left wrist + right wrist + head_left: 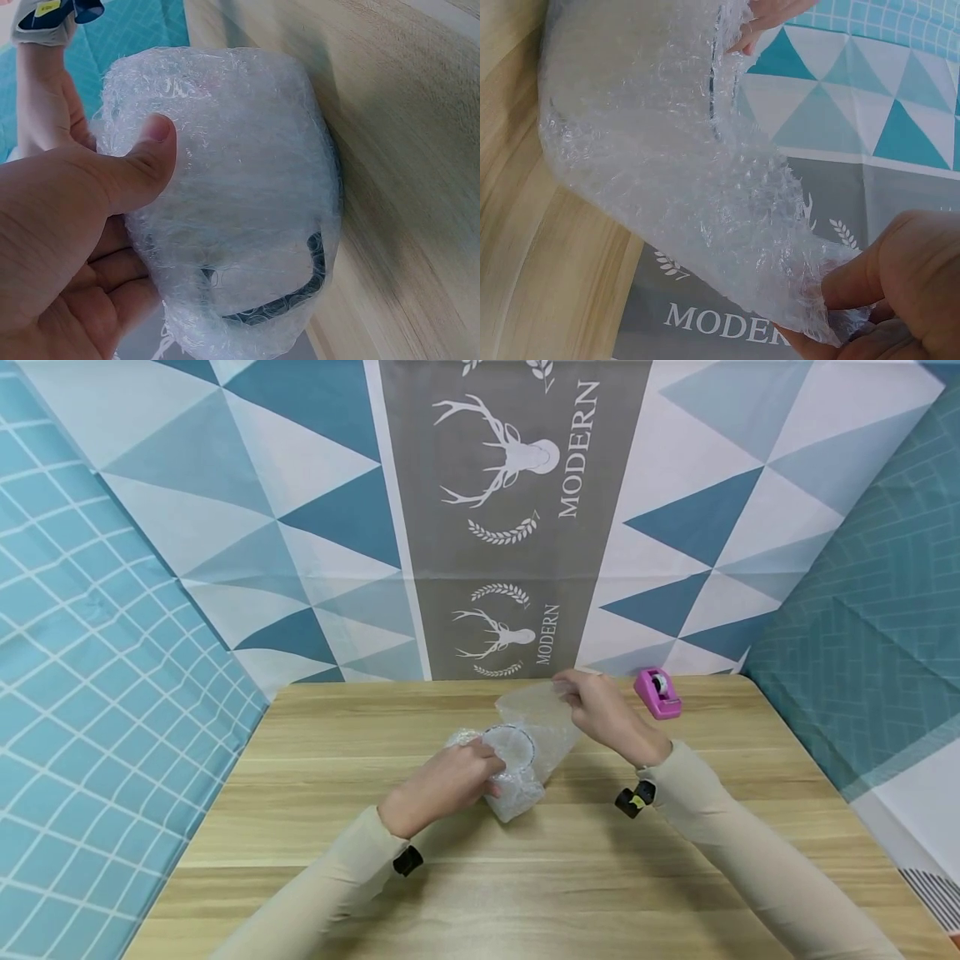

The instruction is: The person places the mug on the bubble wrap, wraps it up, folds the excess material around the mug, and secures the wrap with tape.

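Note:
A mug (pixel 512 748) with a dark rim lies wrapped in bubble wrap (pixel 675 187) near the far middle of the table. My left hand (pixel 448 777) grips its left side, thumb on top of the wrap and fingers curled at the side. Through the plastic, the mug's dark-edged handle (pixel 318 262) shows in the left wrist view. Up and to the right, my right hand (pixel 606 717) pinches the loose end of the bubble wrap, which stretches out from the mug. Part of the mug's body is blurred by the layers of wrap.
A pink tape dispenser (pixel 658 695) stands at the table's back right, beyond my right wrist. The wooden table (pixel 540 893) ends against a patterned cloth backdrop (pixel 345 518). Blue cloths hang on both sides.

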{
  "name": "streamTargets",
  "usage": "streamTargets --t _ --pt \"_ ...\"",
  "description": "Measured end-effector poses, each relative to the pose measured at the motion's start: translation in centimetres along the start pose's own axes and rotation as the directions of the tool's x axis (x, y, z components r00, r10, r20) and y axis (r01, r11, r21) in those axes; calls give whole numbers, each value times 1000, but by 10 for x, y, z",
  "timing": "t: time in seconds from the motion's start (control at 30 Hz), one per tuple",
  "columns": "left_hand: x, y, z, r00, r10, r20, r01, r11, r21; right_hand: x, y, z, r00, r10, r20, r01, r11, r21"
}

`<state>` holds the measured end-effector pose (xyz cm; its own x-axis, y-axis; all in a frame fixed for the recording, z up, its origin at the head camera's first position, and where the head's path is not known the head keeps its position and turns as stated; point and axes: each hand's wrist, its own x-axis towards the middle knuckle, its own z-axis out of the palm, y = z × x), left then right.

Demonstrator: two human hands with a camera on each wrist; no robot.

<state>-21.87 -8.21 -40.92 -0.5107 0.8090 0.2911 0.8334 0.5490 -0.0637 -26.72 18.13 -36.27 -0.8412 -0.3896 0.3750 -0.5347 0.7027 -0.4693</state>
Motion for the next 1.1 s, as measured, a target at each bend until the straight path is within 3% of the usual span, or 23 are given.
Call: streamTargets --t 1.1 --pt "4 -2 -1 999 8 38 -6 999 -42 -2 -11 2 999 -40 -1 40 999 -1"
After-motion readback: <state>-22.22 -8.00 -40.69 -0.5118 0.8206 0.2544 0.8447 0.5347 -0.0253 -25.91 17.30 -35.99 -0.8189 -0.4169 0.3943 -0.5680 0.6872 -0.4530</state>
